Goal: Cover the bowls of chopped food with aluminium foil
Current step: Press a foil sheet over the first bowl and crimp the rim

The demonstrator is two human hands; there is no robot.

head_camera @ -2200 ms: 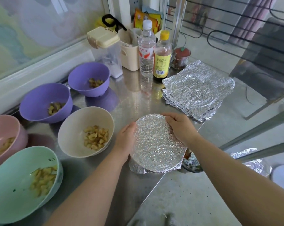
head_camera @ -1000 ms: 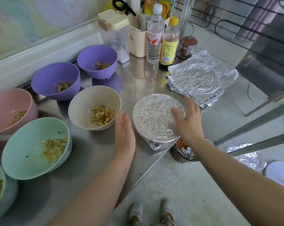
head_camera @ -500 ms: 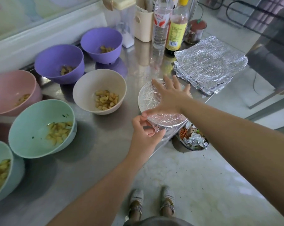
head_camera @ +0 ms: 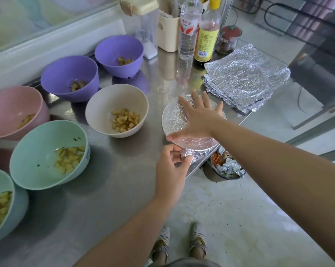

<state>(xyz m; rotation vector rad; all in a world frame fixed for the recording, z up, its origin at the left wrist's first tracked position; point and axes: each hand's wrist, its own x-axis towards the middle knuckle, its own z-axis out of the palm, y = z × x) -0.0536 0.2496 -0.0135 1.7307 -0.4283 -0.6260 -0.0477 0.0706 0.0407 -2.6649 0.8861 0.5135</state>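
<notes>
The right hand (head_camera: 198, 120) is lying flat on top of the foil-covered bowl (head_camera: 173, 117), fingers spread wide and straight, thumb reaching toward the near rim, pressing the sheet down. The left hand (head_camera: 172, 166) is working just below it, fingers curled and pinching the loose foil edge (head_camera: 189, 154) that is hanging over the bowl's near side. That bowl is sitting right at the front edge of the steel table (head_camera: 114, 189), with the stack of foil sheets (head_camera: 245, 79) lying just beyond it. To its left, 6 bowls are standing uncovered, each showing chopped pieces: the beige bowl (head_camera: 97, 112) nearest, 2 purple bowls (head_camera: 66, 74) behind that, a pink bowl (head_camera: 8, 106) at the far left, and 2 mint bowls (head_camera: 37, 151) toward the near corner. A water bottle (head_camera: 188, 29) and a yellow-labelled bottle (head_camera: 208, 37) are standing side by side at the back. Below the table edge, a dish with crumpled foil (head_camera: 228, 167) is showing.
</notes>
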